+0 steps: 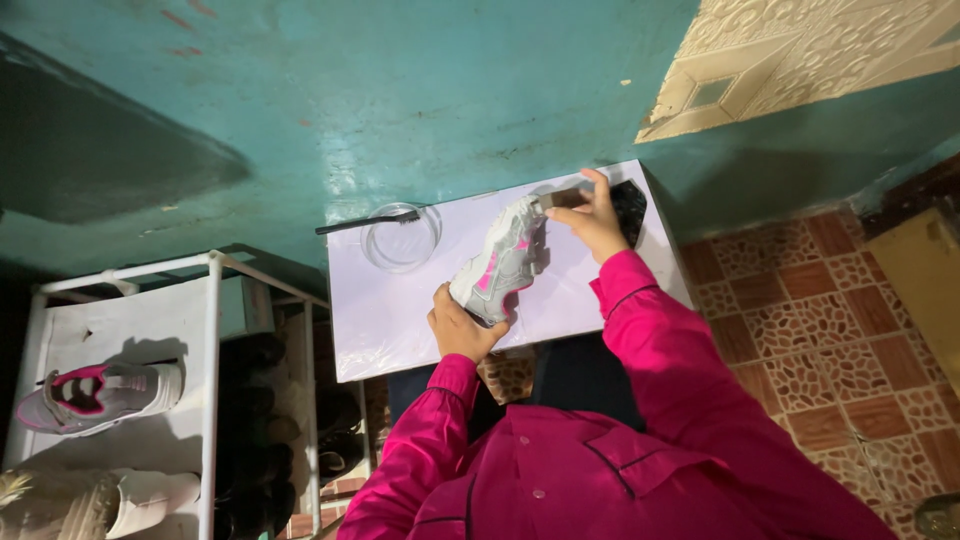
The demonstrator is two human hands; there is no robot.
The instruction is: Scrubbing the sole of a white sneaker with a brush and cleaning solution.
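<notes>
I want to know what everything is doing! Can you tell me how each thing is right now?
sneaker: tilted on the white table, held.
left hand: gripping the sneaker's heel.
right hand: holding a brush against the sneaker's toe.
clear bowl: upright, open.
toothbrush: resting across the bowl's rim.
second sneaker: lying on the rack.

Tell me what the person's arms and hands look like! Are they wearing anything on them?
Both arms wear long, shiny magenta sleeves with thin dark piping, ending in cuffs at the wrists. The left hand and right hand are bare: no gloves, and I can't make out any rings or watch.
</notes>
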